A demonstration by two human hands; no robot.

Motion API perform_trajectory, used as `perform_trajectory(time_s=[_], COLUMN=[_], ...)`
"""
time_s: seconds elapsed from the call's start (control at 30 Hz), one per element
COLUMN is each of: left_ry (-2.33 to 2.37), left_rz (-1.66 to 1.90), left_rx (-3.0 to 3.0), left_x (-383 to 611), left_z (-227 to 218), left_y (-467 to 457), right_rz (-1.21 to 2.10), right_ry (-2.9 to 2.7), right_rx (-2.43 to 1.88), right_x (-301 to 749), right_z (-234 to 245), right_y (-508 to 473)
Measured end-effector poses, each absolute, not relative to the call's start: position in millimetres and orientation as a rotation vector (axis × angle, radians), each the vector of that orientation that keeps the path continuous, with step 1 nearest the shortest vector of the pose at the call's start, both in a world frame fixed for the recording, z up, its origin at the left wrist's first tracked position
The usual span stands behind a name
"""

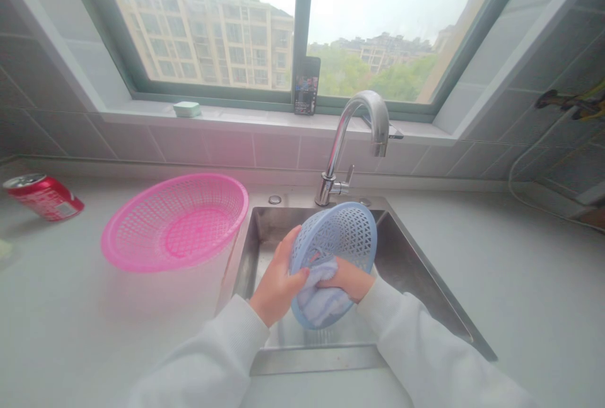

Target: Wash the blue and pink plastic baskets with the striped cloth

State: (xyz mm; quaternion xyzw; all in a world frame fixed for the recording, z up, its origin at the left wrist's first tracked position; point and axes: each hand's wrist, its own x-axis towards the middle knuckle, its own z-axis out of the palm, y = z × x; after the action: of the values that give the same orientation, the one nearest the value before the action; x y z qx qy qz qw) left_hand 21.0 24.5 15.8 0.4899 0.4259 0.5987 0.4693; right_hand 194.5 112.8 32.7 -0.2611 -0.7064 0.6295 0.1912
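Note:
Over a stainless steel sink (401, 250) I hold a blue plastic mesh basket (347, 238) tilted on edge. My left hand (278, 277) grips its rim at the left side. My right hand (341, 279) presses a pale blue cloth (321, 294) against the basket's inner face, with the fingers closed on the cloth. Part of the basket's lower rim is hidden behind the cloth. To the left of the sink, a pink plastic mesh basket (174, 222) rests on the white countertop (104, 332).
A chrome gooseneck faucet (352, 137) rises behind the sink. A red drink can (45, 197) lies on its side at the far left. A phone (307, 85) and a pale green soap dish (186, 109) stand on the window ledge. A hose runs along the right wall.

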Motion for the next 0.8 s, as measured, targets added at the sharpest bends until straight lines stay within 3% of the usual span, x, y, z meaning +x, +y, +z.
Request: perform_trajectory(time_s=[0.13,0.33,0.57,0.8], left_ry=[0.926,1.172,0.972,1.199], left_rz=[1.526,1.457,1.514,1.470], left_rx=[1.131,1.302,1.233,1.344], left_x=[24.4,18.3,22.2,16.0], left_z=[16.9,9.2,16.3,6.3], left_y=[24.7,23.4,23.4,22.8], right_rz=[1.936,1.620,1.860,1.572], right_ry=[-1.807,-2.224,-1.842,-2.216], right_rx=[-0.668,-0.738,-0.689,-0.723], right_x=[192.0,193.6,192.9,194.2], right_z=[36.4,26.6,31.9,23.9], right_y=[108.9,119.0,109.9,121.3])
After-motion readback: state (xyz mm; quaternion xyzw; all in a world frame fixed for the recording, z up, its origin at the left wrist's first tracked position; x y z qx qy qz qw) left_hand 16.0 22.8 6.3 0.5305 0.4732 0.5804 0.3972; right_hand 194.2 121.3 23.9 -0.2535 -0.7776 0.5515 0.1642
